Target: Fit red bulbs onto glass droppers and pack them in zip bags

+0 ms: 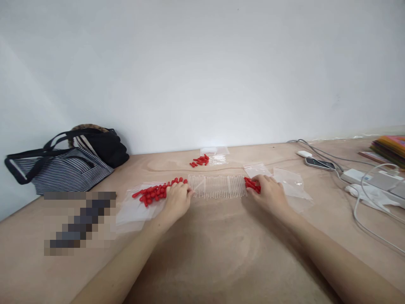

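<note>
Clear thin sticks (pixel 218 186) lie side by side in a long row on the wooden table, between my hands. My left hand (pixel 179 198) has its fingers curled at the row's left end; what they hold, if anything, is hidden. Beside it, small red rounded pieces with narrow stems (pixel 153 193) are heaped on a clear plastic bag (pixel 129 215). At the row's right end, my right hand (pixel 270 193) closes its thumb and fingers around a small cluster of red pieces (pixel 249 184). More clear bags (pixel 291 181) lie beyond that hand, partly under the wrist.
Towards the wall lie more red pieces (pixel 201 160), clear sticks (pixel 218 159) and a bag (pixel 215 150). A striped bag (pixel 72 169) and black bag (pixel 112 147) stand left, near a blurred-out object (pixel 80 223). Right are a phone-like device (pixel 319 164), cables, a power strip (pixel 376 181) and coloured sheets (pixel 390 147).
</note>
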The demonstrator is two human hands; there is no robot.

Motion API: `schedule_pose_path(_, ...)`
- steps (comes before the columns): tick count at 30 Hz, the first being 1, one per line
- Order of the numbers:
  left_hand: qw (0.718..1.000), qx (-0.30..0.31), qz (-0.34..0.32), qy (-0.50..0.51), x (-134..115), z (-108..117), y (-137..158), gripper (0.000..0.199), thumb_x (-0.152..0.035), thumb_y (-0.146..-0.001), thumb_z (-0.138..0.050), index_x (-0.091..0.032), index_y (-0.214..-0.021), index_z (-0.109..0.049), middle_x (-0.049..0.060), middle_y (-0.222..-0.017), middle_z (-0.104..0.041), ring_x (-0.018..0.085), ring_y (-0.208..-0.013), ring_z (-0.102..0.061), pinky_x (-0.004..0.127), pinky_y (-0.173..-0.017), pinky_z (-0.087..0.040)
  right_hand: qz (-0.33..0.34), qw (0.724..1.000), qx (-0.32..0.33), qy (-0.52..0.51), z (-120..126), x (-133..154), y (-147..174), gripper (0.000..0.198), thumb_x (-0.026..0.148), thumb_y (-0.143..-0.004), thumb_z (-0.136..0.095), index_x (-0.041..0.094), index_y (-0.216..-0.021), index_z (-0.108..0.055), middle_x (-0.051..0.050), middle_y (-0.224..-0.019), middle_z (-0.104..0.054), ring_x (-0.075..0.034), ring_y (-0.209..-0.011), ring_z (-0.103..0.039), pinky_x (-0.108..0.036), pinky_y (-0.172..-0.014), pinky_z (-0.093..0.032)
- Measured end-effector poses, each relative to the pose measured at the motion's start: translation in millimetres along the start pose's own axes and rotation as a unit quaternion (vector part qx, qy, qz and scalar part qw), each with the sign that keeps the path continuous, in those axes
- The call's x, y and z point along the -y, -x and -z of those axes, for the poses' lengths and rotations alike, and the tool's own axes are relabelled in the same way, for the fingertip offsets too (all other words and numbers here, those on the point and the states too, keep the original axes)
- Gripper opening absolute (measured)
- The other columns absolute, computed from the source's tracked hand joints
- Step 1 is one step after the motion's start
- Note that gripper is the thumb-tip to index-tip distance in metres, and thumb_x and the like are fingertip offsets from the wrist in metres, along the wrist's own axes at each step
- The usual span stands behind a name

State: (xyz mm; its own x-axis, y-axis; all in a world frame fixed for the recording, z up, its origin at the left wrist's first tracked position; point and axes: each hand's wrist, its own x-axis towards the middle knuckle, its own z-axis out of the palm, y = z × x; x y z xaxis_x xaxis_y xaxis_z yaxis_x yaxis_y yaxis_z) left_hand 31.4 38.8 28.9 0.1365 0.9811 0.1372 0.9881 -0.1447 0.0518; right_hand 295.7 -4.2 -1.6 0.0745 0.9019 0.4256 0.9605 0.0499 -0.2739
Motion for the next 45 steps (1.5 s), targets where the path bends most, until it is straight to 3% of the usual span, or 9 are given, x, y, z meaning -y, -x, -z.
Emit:
schedule_pose_path(5, 0.971, -0.089, -0.22, 0.016, -8.7, -17.6, 36.8, 0.014, -0.019, -0.084, -0.048, -0.017, -0.074, -0.057, 0.003, -0.078, -0.063, 0.02, -0.079, -0.052, 0.034, -0.074, -0.028, -0.12, 0.989, 0.054, 0.069, 16.1, -28.8, -15.0, 0.028, 0.044, -0.074, -0.05, 0.02, -0.084, -0.06, -0.008, -0.09, -0.062, -0.027, -0.086, -0.054, -0.034, -0.065, -0.033)
schedule_pose_path(9, 0.943, -0.154, -0.296, 0.014, -8.5, -36.2, 43.5, 0.018, -0.019, -0.086, -0.048, -0.016, -0.07, -0.055, 0.002, -0.071, -0.061, 0.018, -0.073, -0.051, 0.034, -0.073, -0.025, -0.151, 0.979, 0.118, 0.07, 19.6, -40.0, -18.2, 0.029, 0.048, -0.07, -0.051, 0.022, -0.076, -0.062, -0.007, -0.086, -0.064, -0.026, -0.084, -0.056, -0.032, -0.062, -0.034)
schedule_pose_path(15, 0.945, -0.146, -0.292, 0.035, -7.3, -39.3, 40.0, 0.015, -0.018, -0.084, -0.052, -0.017, -0.069, -0.056, 0.001, -0.072, -0.061, 0.017, -0.074, -0.051, 0.034, -0.073, -0.024, -0.174, 0.972, 0.149, 0.045, 14.0, -47.8, -19.6, 0.029, 0.049, -0.067, -0.054, 0.023, -0.072, -0.063, -0.005, -0.081, -0.065, -0.024, -0.079, -0.059, -0.03, -0.059, -0.035)
schedule_pose_path(20, 0.958, -0.071, -0.247, 0.127, -16.0, -30.9, 44.5, 0.003, -0.022, -0.079, -0.057, -0.019, -0.077, -0.058, -0.001, -0.082, -0.062, 0.017, -0.082, -0.052, 0.033, -0.074, -0.026, -0.169, 0.972, 0.161, 0.018, 9.4, -54.6, -21.1, 0.032, 0.053, -0.063, -0.056, 0.022, -0.07, -0.063, -0.004, -0.078, -0.066, -0.022, -0.072, -0.06, -0.028, -0.057, -0.036)
schedule_pose_path(25, 0.962, -0.022, -0.206, 0.178, -28.9, -29.4, 40.7, 0.005, -0.024, -0.077, -0.059, -0.019, -0.077, -0.059, 0.0, -0.086, -0.061, 0.018, -0.087, -0.053, 0.034, -0.077, -0.028, -0.162, 0.975, 0.152, 0.006, 5.8, -56.2, -19.7, 0.031, 0.051, -0.064, -0.056, 0.021, -0.067, -0.063, -0.004, -0.072, -0.065, -0.021, -0.068, -0.06, -0.028, -0.055, -0.036)
schedule_pose_path(30, 0.961, -0.034, -0.207, 0.18, -33.1, -31.9, 39.1, 0.009, -0.019, -0.08, -0.055, -0.018, -0.071, -0.055, 0.0, -0.079, -0.061, 0.017, -0.082, -0.053, 0.034, -0.076, -0.027, -0.149, 0.983, 0.106, 0.008, 8.5, -54.9, -20.0, 0.027, 0.046, -0.068, -0.055, 0.02, -0.067, -0.063, -0.004, -0.07, -0.065, -0.021, -0.068, -0.059, -0.028, -0.055, -0.036)
schedule_pose_path(36, 0.959, -0.049, -0.199, 0.197, -24.9, -30.4, 45.8, 0.01, -0.015, -0.082, -0.05, -0.018, -0.073, -0.054, -0.002, -0.076, -0.063, 0.015, -0.075, -0.054, 0.033, -0.077, -0.026, -0.009, 0.989, 0.018, -0.145, 9.6, -22.1, -10.9, 0.02, 0.036, -0.076, -0.052, 0.019, -0.074, -0.063, -0.003, -0.074, -0.065, -0.017, -0.071, -0.058, -0.027, -0.063, -0.041)
schedule_pose_path(40, 0.947, -0.076, -0.229, 0.212, -18.9, -33.6, 46.8, 0.011, -0.019, -0.084, -0.048, -0.02, -0.083, -0.059, -0.001, -0.081, -0.065, 0.015, -0.079, -0.055, 0.033, -0.078, -0.025, 0.162, 0.959, 0.047, -0.228, -3.1, 11.6, 7.8, 0.017, 0.032, -0.081, -0.051, 0.021, -0.084, -0.064, -0.003, -0.078, -0.065, -0.017, -0.076, -0.056, -0.03, -0.071, -0.042)
schedule_pose_path(45, 0.94, -0.096, -0.242, 0.218, -18.4, -34.7, 46.5, 0.019, -0.021, -0.087, -0.043, -0.023, -0.084, -0.062, -0.001, -0.08, -0.065, 0.015, -0.079, -0.055, 0.034, -0.078, -0.025, 0.232, 0.941, 0.072, -0.237, -17.8, 30.6, 19.2, 0.015, 0.026, -0.083, -0.05, 0.023, -0.086, -0.064, -0.004, -0.081, -0.065, -0.017, -0.078, -0.055, -0.032, -0.071, -0.04)
